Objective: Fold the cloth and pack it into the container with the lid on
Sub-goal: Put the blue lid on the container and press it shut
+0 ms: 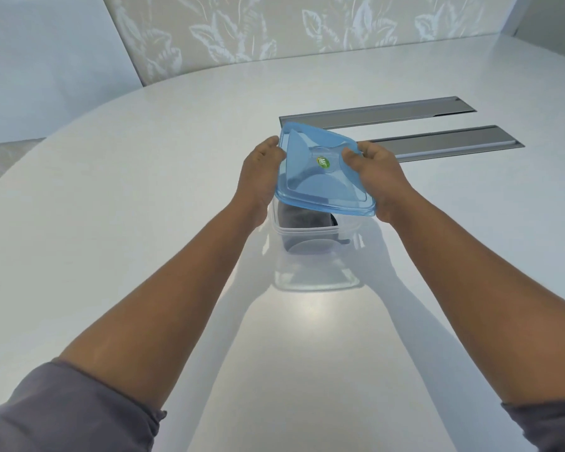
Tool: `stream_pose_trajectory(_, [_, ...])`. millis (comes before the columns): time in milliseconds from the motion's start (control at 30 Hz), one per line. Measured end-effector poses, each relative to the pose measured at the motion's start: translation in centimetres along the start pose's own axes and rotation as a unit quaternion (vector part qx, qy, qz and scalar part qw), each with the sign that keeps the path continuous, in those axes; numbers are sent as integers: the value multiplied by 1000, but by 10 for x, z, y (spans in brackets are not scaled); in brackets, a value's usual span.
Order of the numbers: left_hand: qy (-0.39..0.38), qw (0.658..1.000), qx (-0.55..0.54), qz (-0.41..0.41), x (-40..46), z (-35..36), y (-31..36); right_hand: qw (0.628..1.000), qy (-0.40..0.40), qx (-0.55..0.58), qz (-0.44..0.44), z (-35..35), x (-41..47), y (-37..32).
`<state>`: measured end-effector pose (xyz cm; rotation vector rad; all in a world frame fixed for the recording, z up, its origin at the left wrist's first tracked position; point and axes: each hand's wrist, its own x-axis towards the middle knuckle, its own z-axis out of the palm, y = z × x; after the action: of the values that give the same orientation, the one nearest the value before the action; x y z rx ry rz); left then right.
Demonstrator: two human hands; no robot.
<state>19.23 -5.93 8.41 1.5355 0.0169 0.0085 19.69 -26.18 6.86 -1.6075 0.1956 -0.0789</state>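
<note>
A clear plastic container [317,278] stands on the white table, and a dark folded cloth [302,218] lies inside it. Above its far part I hold a translucent blue lid [320,184] with a green sticker, tilted and rotated out of line with the container's rim. My left hand [261,177] grips the lid's left edge. My right hand [375,177] grips its right edge, thumb on top. The lid hides the far part of the container and part of the cloth.
The rounded white table [144,207] stretches wide on all sides. Two long grey metal cable hatches [437,143] lie set into the tabletop just beyond my hands. A patterned wall panel [274,31] stands behind the table.
</note>
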Motion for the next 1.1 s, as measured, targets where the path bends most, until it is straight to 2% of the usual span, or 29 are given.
stream_pose_trajectory(200, [-23, 998, 65, 8, 0, -4, -28, 999, -15, -36, 12, 1, 4, 10])
stream_pose_trajectory(367, [-34, 999, 13, 14, 0, -5, -44, 995, -22, -93, -16, 3, 5, 19])
stream_pose_trajectory(733, [-30, 999, 18, 0, 1, -15, -55, 992, -40, -116, -29, 13, -1, 25])
stream_pose_trajectory(933, [-32, 999, 35, 13, 0, -16, -56, 977, -25, -196, -77, 12, 7, 32])
stream_pose_trajectory(1100, [-46, 996, 62, 32, -1, -19, -56, 955, -44, -279, -88, 11, 13, 35])
